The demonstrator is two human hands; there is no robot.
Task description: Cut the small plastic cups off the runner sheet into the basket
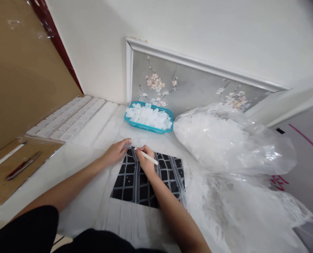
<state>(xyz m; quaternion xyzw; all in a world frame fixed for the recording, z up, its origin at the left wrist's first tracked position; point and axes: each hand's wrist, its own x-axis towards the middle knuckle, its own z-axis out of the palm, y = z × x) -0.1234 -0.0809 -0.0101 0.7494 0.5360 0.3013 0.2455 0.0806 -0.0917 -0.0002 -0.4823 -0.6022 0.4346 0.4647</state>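
My right hand [146,160] is closed around a slim white pen-shaped tool [149,158]. The tool's tip points to the upper left, by the top edge of a black sheet with a grey line grid [127,179]. My right wrist and forearm cover part of this sheet. Just left of its upper left corner is my left hand [116,151], with its fingers stretched out and thumb apart. A pale spot shows at the left fingertips, too small to make out. Beyond both hands stands a blue plastic basket [146,127] heaped with small translucent white pieces [151,116].
A clear plastic bag [214,137] full of white pieces lies at the right, with more crumpled clear plastic [251,211] nearer. Rows of white pieces [66,119] line the table's far left. A red-handled knife [23,166] rests on cardboard [3,189]. A wall stands behind.
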